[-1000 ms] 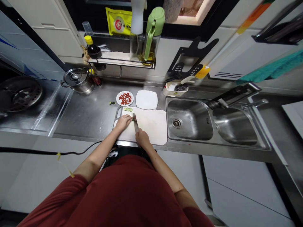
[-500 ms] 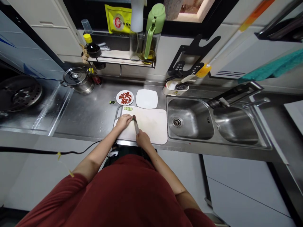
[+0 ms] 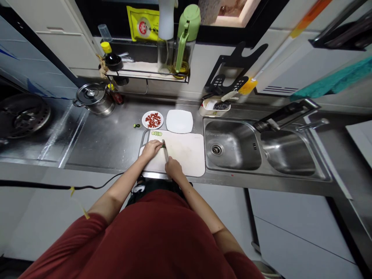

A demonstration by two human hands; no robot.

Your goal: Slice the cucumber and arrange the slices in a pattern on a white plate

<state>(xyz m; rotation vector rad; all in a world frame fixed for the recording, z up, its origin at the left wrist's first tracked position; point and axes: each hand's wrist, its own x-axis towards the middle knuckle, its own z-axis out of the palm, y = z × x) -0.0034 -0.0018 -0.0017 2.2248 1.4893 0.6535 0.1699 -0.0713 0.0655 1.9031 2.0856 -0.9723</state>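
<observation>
Grip: The right hand point(image 3: 173, 169) is grasping a knife point(image 3: 166, 154) by its near end, while the left hand point(image 3: 151, 149) is pinning a small green piece point(image 3: 163, 146) with its fingertips.
Counter: Stainless steel point(image 3: 101, 143) is running beneath the whole scene.
Cutting board: The pale board point(image 3: 187, 157) is lying in front of the person, the left hand spanning its left part and the right hand resting near the middle of its near edge.
Blade: The knife's long axis is pointing away from the person, tipping slightly leftward and crossing just right of the left fingertips.
Slices: Pale green rounds point(image 3: 157, 133) are lying in a short row by the board's far left edge, beyond the left hand.
Green piece: It is sitting between left fingertips and blade, well nearer the left hand than the right; fingers are hiding too much to tell its long axis.
</observation>
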